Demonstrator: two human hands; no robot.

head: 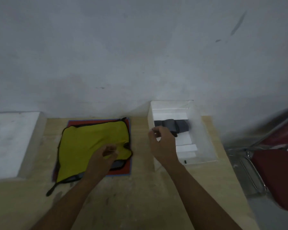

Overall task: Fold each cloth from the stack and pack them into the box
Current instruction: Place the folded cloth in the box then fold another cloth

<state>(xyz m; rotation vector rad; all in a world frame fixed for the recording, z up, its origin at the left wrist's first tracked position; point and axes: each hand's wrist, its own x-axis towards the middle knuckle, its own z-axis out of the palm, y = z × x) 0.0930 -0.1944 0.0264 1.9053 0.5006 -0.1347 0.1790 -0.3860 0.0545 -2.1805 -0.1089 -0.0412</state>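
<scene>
On the surface (140, 188) the cloth stack (121, 170), yellow cloth (90, 143) topmost, lies left of the clear box (204, 130), where a folded grey cloth (176, 124) sits. My left grip (105, 156) curls onto the yellow cloth's right side, pinching or not I cannot tell. My right grip (163, 143) hangs loosely curled, empty, at the box's left wall.

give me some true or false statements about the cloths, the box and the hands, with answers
1. A yellow cloth lies on top of the stack. True.
2. The box is empty. False: a folded grey cloth lies in it.
3. The right hand holds a cloth. False: it holds nothing, by the box's left wall.
4. The left hand is over the yellow cloth. True.
5. The box stands left of the stack. False: it stands to the right.
</scene>
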